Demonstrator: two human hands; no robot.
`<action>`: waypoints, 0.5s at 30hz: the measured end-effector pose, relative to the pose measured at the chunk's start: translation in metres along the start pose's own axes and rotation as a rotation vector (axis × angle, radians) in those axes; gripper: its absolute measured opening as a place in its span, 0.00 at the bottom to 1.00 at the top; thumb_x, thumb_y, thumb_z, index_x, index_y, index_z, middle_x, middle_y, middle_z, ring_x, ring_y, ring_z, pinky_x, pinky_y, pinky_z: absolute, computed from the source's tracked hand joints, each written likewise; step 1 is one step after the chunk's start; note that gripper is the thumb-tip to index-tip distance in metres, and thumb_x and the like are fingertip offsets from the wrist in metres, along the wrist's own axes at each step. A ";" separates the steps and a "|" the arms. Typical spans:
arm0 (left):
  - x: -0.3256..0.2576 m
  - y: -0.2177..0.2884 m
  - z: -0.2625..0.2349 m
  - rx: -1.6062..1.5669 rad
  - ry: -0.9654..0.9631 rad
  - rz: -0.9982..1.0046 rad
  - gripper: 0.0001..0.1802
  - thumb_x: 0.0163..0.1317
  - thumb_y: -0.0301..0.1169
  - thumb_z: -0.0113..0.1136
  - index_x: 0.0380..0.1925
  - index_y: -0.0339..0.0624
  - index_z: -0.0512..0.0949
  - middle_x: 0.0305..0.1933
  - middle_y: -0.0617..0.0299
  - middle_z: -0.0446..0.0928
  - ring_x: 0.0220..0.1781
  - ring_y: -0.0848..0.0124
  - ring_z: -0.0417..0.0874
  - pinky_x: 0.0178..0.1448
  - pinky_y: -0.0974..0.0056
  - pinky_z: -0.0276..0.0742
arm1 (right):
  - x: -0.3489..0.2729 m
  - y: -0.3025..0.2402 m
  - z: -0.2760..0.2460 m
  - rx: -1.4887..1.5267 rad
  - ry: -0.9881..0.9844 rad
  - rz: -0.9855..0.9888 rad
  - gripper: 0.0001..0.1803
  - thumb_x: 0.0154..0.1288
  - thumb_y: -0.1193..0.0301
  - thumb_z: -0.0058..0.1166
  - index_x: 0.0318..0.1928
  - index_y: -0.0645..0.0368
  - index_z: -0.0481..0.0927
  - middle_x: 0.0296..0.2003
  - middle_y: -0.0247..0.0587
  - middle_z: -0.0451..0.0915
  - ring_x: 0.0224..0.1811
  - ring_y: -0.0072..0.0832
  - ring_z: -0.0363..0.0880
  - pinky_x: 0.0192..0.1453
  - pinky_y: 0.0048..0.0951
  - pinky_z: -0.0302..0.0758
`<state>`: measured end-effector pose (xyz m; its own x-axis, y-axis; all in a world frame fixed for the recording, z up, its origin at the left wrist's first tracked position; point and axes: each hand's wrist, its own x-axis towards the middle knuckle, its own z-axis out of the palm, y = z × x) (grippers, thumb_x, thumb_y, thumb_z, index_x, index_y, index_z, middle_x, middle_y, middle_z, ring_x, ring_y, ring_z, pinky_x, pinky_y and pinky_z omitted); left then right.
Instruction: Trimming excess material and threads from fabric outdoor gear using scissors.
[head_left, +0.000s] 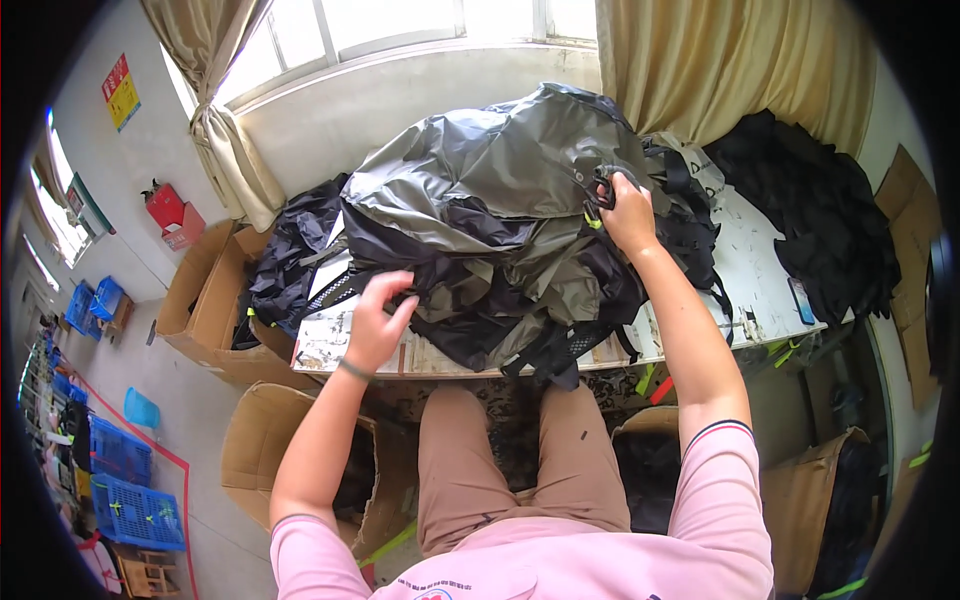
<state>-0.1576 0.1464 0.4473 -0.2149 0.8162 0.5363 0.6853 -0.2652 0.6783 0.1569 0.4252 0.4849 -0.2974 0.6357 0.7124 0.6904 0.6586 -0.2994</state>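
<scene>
A large heap of grey and black fabric (480, 170), with straps and mesh strips like those of a backpack, lies spread over the white table in front of me. My right hand (628, 212) is closed at its upper right part, around a small black item (602, 190) with a yellow-green tab; its exact kind is not clear. At the lower left edge of the fabric is my left hand (378, 318), slightly blurred. Its thumb and forefinger are apart, and the dark cloth shows behind them.
The worn white table (755, 250) carries a black fabric pile (810, 210) at right and dark bags (295, 250) at left. Cardboard boxes (255, 440) stand below and beside it. Blue baskets (135, 510) sit on the floor at far left. Curtains (730, 60) hang behind.
</scene>
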 end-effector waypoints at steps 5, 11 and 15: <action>0.124 -0.013 0.059 0.442 0.171 0.123 0.24 0.54 0.37 0.67 0.51 0.40 0.77 0.58 0.51 0.75 0.64 0.55 0.71 0.70 0.54 0.62 | -0.013 0.021 0.002 -0.065 -0.089 0.083 0.15 0.50 0.75 0.62 0.40 0.53 0.76 0.34 0.40 0.84 0.44 0.40 0.81 0.57 0.41 0.67; 0.154 0.005 0.069 0.285 0.161 0.131 0.09 0.53 0.29 0.65 0.35 0.41 0.82 0.42 0.53 0.82 0.50 0.55 0.81 0.58 0.58 0.74 | -0.030 0.011 -0.058 0.057 0.082 -0.079 0.14 0.49 0.79 0.60 0.38 0.58 0.75 0.34 0.42 0.82 0.43 0.42 0.80 0.55 0.41 0.68; 0.117 0.084 0.036 0.058 0.175 0.404 0.10 0.54 0.20 0.56 0.37 0.38 0.79 0.44 0.52 0.82 0.47 0.55 0.82 0.55 0.59 0.75 | -0.082 0.002 -0.154 0.214 0.057 0.032 0.14 0.53 0.83 0.61 0.39 0.62 0.71 0.32 0.40 0.78 0.34 0.29 0.74 0.43 0.29 0.75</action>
<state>-0.1001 0.2385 0.5487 -0.0329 0.5520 0.8332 0.7751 -0.5122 0.3699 0.2838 0.3126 0.5236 -0.2359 0.6380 0.7330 0.5415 0.7126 -0.4460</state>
